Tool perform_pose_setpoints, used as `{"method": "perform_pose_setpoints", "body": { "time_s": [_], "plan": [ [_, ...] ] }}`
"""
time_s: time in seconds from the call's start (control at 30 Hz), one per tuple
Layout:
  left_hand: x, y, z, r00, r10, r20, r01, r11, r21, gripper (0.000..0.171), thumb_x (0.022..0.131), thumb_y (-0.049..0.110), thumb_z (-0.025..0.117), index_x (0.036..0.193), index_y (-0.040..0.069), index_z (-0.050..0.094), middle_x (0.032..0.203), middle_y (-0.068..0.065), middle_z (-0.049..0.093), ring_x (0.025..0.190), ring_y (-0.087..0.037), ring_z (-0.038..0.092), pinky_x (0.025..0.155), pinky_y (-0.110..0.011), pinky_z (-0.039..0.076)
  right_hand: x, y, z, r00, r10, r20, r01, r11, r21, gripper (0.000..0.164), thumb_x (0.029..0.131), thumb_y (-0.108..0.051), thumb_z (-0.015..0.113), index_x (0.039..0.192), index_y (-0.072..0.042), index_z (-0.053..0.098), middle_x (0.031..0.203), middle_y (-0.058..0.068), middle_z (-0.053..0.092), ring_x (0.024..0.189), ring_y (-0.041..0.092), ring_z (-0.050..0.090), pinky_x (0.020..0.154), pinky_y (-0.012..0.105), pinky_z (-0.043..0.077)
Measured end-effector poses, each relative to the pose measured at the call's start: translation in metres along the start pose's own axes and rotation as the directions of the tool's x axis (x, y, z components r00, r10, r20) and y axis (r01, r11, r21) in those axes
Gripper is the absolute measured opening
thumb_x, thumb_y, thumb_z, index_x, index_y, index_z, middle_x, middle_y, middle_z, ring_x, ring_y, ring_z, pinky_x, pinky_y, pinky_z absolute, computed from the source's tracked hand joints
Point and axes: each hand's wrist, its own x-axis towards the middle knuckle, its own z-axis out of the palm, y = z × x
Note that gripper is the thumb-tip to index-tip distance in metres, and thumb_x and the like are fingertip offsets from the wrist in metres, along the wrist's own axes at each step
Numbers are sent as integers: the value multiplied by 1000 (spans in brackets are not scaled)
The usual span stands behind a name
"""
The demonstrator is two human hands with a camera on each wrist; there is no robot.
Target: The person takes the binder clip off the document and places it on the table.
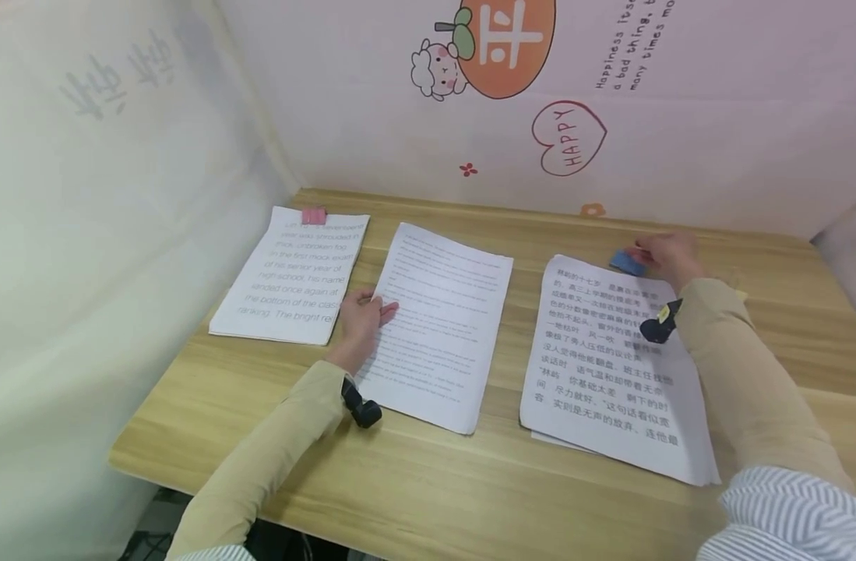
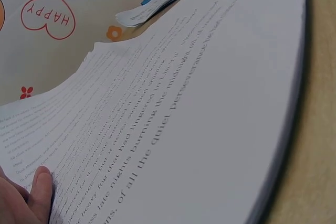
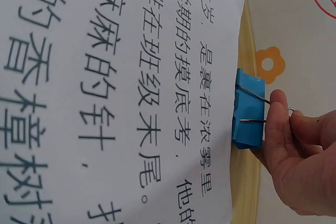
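My right hand pinches the wire handles of a blue binder clip between thumb and fingers. The clip sits right at the top edge of a stack of sheets with large Chinese print, on the right of the table. My left hand rests at the left edge of the middle stack of English-printed sheets, its fingers relaxed. In the left wrist view the thumb lies against that stack's edge, and the stack's surface looks bowed.
At the left lies another stack of printed sheets with a pink binder clip on its top edge. The wooden table meets a printed wall sheet behind and a white curtain at the left.
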Motion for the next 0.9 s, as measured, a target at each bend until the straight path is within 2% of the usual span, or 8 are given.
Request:
{"method": "perform_pose_setpoints", "body": {
  "time_s": [0.27,0.53,0.67,0.8,0.9],
  "plan": [
    [-2,3,4,998,-52,-20,51,998,-26,30,92,1,49,122,-1,49,114,-22,58,73,-14,69,73,-20,60,0,2,-1,1000,8,1,-8,999,34,4,93,-5,48,96,-7,51,56,-6,65,61,2,66,71,11,57],
    [-3,5,4,999,-34,14,34,999,-3,35,91,-4,46,126,-4,48,118,-24,56,76,-15,68,73,-20,60,3,3,0,999,-3,-32,4,999,49,8,92,-1,50,97,-8,50,55,-6,64,59,1,66,68,11,57],
    [-8,6,4,998,34,48,-40,990,133,40,88,-7,42,127,-8,49,118,-26,56,70,-12,68,69,-18,60,5,4,-1,999,-2,-35,5,998,67,9,92,0,49,95,-8,50,54,-6,64,58,2,67,68,12,58],
    [-14,6,4,991,99,89,-120,953,279,39,85,-5,42,123,-9,54,112,-25,60,67,-9,68,65,-16,59,5,5,-1,999,0,-36,3,996,94,9,92,1,49,93,-8,50,55,-5,63,58,3,66,67,12,58],
    [-14,7,1,988,106,108,-137,933,334,37,86,-1,44,121,-8,55,112,-24,62,66,-7,66,63,-15,59,5,5,0,999,4,-45,0,996,90,9,91,0,50,93,-8,51,56,-6,62,59,3,66,68,12,58]
  ]
}}
